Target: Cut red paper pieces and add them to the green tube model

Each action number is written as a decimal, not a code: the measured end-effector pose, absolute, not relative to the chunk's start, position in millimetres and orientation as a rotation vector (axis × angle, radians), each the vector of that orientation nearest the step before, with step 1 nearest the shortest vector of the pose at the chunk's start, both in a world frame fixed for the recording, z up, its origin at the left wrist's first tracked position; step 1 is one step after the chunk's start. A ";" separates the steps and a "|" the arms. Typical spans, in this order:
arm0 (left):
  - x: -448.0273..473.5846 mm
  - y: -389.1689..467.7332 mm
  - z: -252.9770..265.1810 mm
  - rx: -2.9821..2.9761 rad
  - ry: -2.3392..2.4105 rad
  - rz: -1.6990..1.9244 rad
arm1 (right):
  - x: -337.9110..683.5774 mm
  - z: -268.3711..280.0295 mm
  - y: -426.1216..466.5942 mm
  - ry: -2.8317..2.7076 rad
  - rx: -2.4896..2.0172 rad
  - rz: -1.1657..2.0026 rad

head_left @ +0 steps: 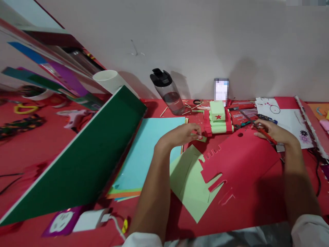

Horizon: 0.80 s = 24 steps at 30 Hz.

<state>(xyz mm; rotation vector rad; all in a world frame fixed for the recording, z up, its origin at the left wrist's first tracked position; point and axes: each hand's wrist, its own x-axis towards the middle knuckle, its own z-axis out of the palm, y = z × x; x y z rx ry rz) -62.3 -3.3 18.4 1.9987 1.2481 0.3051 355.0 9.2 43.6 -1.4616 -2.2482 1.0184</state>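
My left hand (186,134) is closed in a pinch over a small green piece (203,139) with a bit of red on it. Just beyond it stands a green and red paper model (218,128), made of rolled paper with a box on top that bears a red star. My right hand (273,130) is closed round a slim red-and-dark pencil-like tool (268,135), slanted across the fingers. Beneath that hand lies a red sheet (246,157) with notches cut in its left edge. It partly covers a light green sheet (192,175).
A dark green board (84,161) leans at left, beside a stack of coloured paper (146,154). Along the wall stand a water bottle (169,92) and a lit phone (221,91). A white charger (89,219) lies at front left, decorated white paper (293,120) at right.
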 end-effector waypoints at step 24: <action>-45.2 -4.6 22.2 1.880 1.039 0.313 | 294.4 21.7 -24.2 -2.896 -1.533 0.889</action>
